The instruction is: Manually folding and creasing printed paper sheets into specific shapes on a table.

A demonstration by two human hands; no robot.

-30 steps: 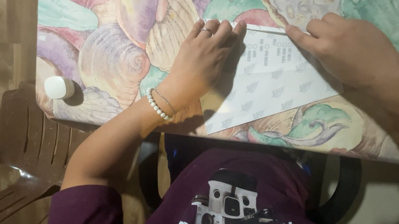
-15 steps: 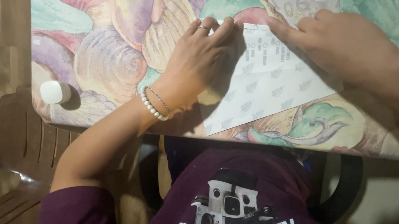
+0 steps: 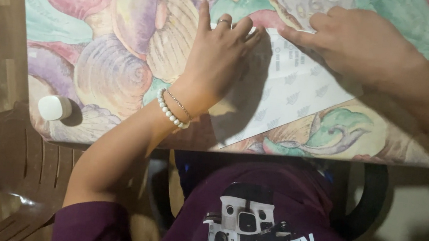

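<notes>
Left hand (image 3: 220, 56) lies flat, fingers spread on the paper (image 3: 287, 99); right hand (image 3: 360, 45) presses its top edge with pinched fingertips. Uneven pressure could skew the crease.

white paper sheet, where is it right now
In the head view the white paper sheet lies on the shell-patterned table, centre-right, under the left hand and right hand.

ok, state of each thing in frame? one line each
white paper sheet: lying flat on the table, pinned under both hands
left hand: flat, fingers spread, pressing the sheet's left edge
right hand: fingertips pressing the sheet's top edge
small white cap-like object: standing near the table corner, untouched
bead bracelet: on left wrist
</notes>
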